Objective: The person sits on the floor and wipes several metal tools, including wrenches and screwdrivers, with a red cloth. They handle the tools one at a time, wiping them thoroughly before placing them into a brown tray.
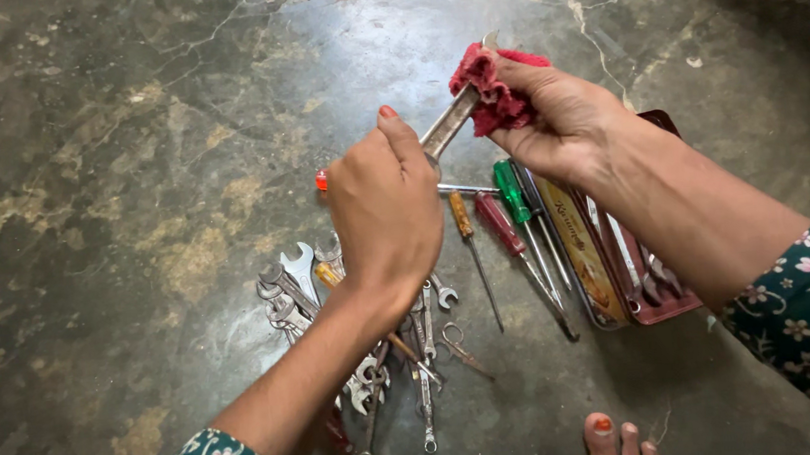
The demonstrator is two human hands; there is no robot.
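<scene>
Left hand (pixel 385 215) grips the wrench (pixel 450 120) low, right hand (pixel 549 118) pinches a red rag (pixel 495 88) around its top, so the head's mostly hidden. Held above the spanner pile (pixel 356 335), itself partly hidden.

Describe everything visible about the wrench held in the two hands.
The wrench is a flat bar of dull grey metal, held slanting above the concrete floor. The left hand grips its lower end, hiding that end. The right hand presses a red cloth around its upper part, and only a pale tip shows past the cloth. The head shape cannot be made out.
</scene>
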